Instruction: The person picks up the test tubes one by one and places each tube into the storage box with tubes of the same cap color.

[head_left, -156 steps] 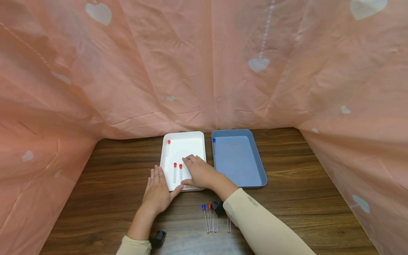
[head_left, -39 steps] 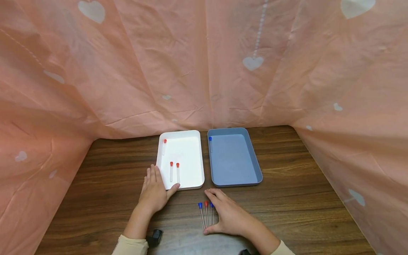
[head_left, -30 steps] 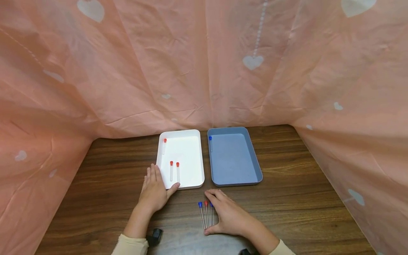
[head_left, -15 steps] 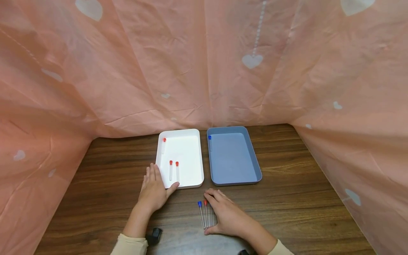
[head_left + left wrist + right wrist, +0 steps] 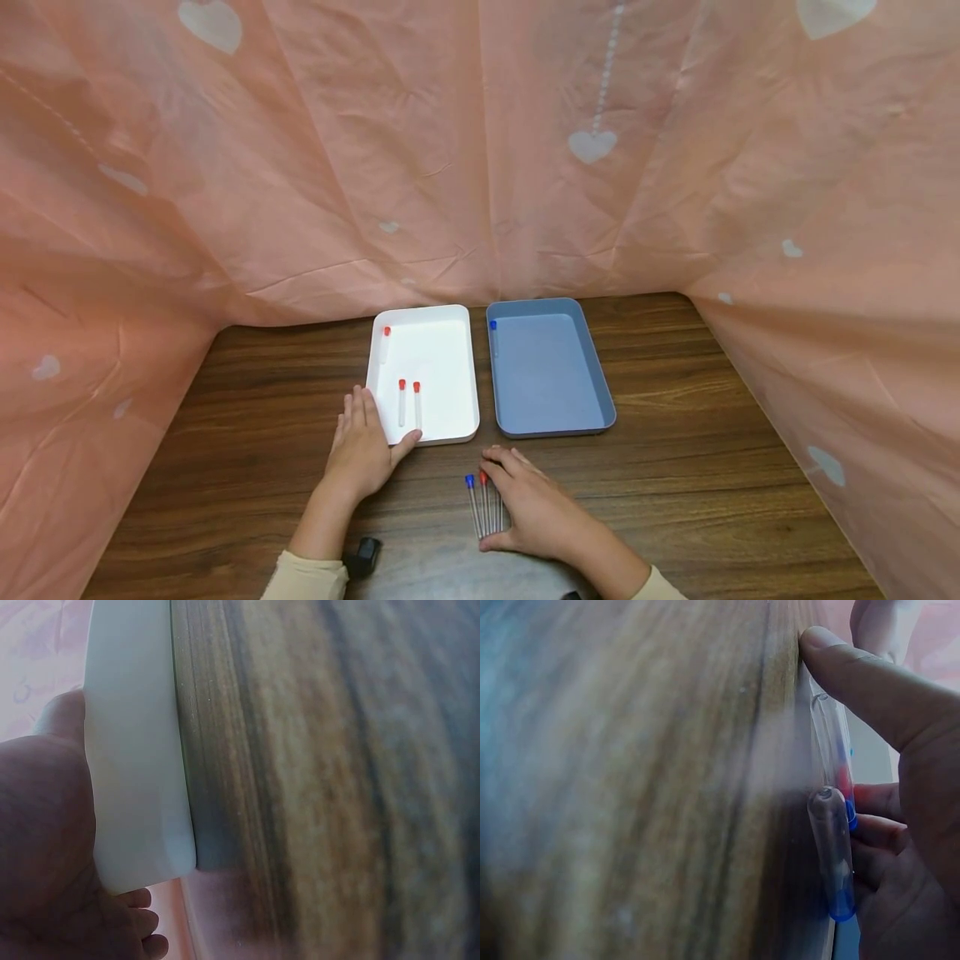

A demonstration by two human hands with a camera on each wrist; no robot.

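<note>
My left hand (image 5: 362, 450) lies with straight fingers along the left side of the white tray (image 5: 467, 367), its thumb at the near rim. Red-capped test tubes (image 5: 402, 404) lie inside. To the right, my right hand (image 5: 536, 508) rests on the table beside a row of test tubes (image 5: 476, 512), thumb near their lower ends and fingers by the caps. One blue cap (image 5: 470, 481) and one red cap show; the hand covers the others. In the right wrist view, a clear tube (image 5: 830, 840) with a blue cap lies by the relaxed fingers.
A blue-grey tray (image 5: 555, 375) stands right of the white one, with a blue-capped tube (image 5: 494, 337) at its left wall. Pink cloth (image 5: 337, 167) with white hearts hangs behind and at both sides of the wooden table (image 5: 697, 450).
Since the earliest frame, my right hand has come from the white tray to the row of tubes, which now lie closer together. Over the last second, it has barely shifted; the left hand stays put.
</note>
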